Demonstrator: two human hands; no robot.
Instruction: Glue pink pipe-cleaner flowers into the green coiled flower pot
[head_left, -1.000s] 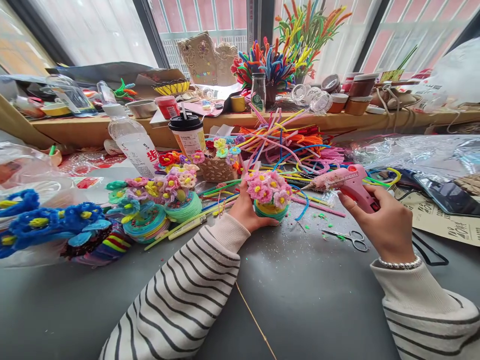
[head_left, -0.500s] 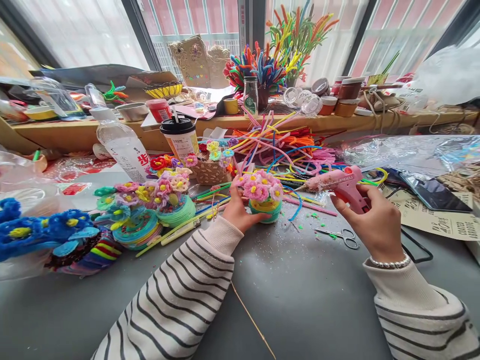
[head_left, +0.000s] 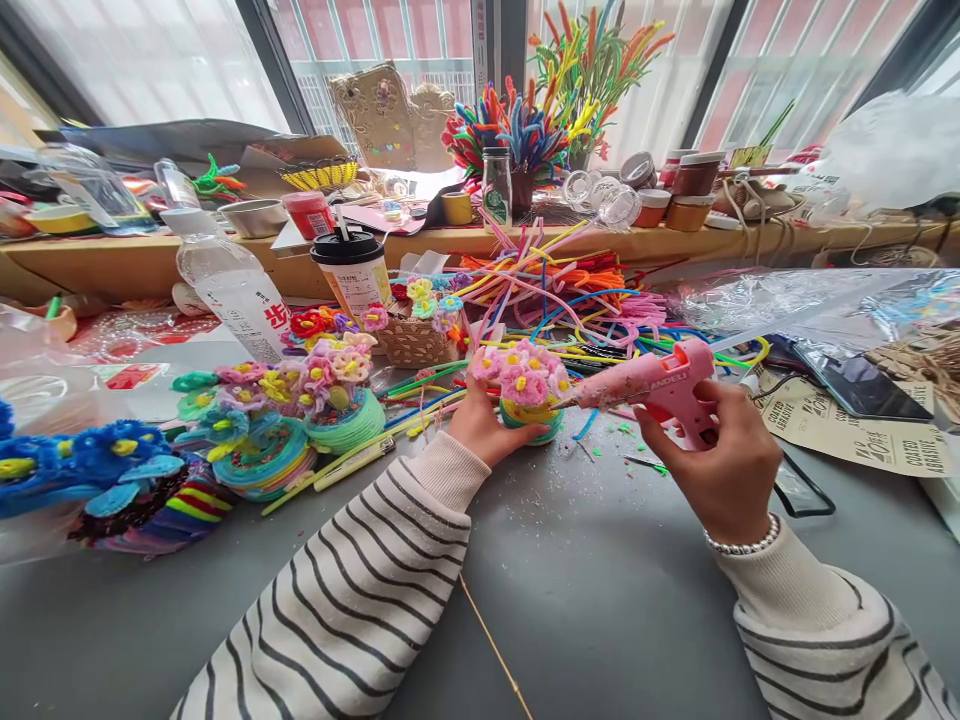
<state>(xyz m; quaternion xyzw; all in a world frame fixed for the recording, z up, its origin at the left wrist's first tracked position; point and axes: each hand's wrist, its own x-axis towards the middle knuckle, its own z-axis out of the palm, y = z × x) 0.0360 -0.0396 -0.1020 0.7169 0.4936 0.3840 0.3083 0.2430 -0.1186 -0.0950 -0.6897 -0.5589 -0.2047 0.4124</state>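
Note:
In the middle of the table stands a small pot of pink pipe-cleaner flowers [head_left: 523, 372], its round body wrapped in yellow and teal. My left hand [head_left: 486, 418] grips it from the left, thumb across the front and fingers behind. My right hand [head_left: 724, 455] is closed round the handle of a pink hot glue gun [head_left: 660, 385]. The gun's nozzle points left and reaches the pot's right side, just under the blossoms; whether it touches cannot be told. A clear glue stick [head_left: 757, 325] sticks out of the gun's back. Small scissors [head_left: 643, 461] are mostly hidden behind my right hand.
More flower pots [head_left: 266, 460] stand at left beside a yellow-green cutter [head_left: 352, 465]. A water bottle [head_left: 232, 290], a lidded cup [head_left: 351, 270] and loose pipe cleaners [head_left: 555, 285] lie behind. At right are a phone [head_left: 862, 380] and printed paper [head_left: 847, 430]. A thin stick [head_left: 495, 640] lies in front.
My right hand has brought the glue gun leftward, so its nozzle is now at the flower pot. The scissors have become mostly covered. My left hand keeps its grip on the pot.

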